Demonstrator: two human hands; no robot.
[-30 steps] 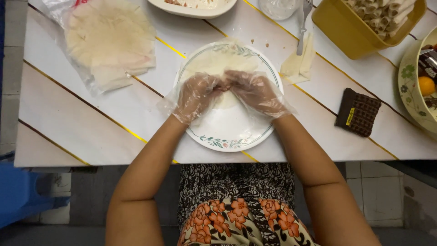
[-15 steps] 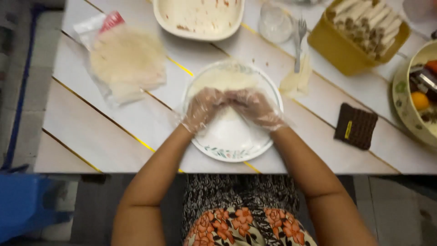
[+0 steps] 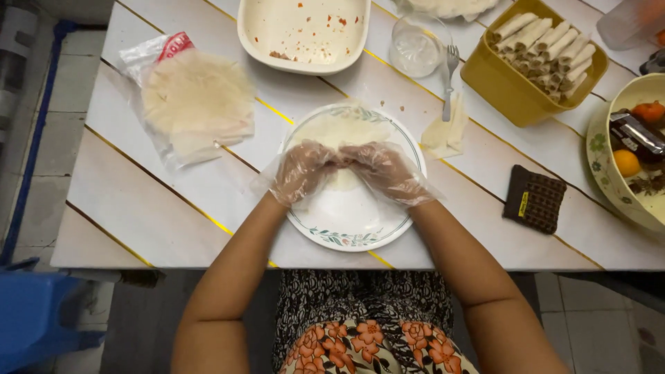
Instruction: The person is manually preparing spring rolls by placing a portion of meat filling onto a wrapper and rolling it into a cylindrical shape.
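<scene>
The left hand and right hand, both in thin clear gloves, are pressed fingertip to fingertip over a pale wrapper laid on the plate; the near edge of the wrapper is pinched and curled under the fingers, so both hands are closed on it; whether filling lies inside cannot be told.

The wrapper looks thin and could be torn if it is pulled too hard; an uneven fold could be left loose, so that the roll opens; the loose gloves could be caught in the fold; the plate sits near the table edge and could be nudged off by a forward push.

A yellow tub at the upper right is filled with finished rolls, packed side by side; a white dish beyond the plate is nearly bare, with only crumbs and smears; a glass stands beside it, a fork just to its right; a stack of round wrappers lies on an open bag at the left; a floral bowl at the right edge holds small orange fruits and a dark packet.
</scene>
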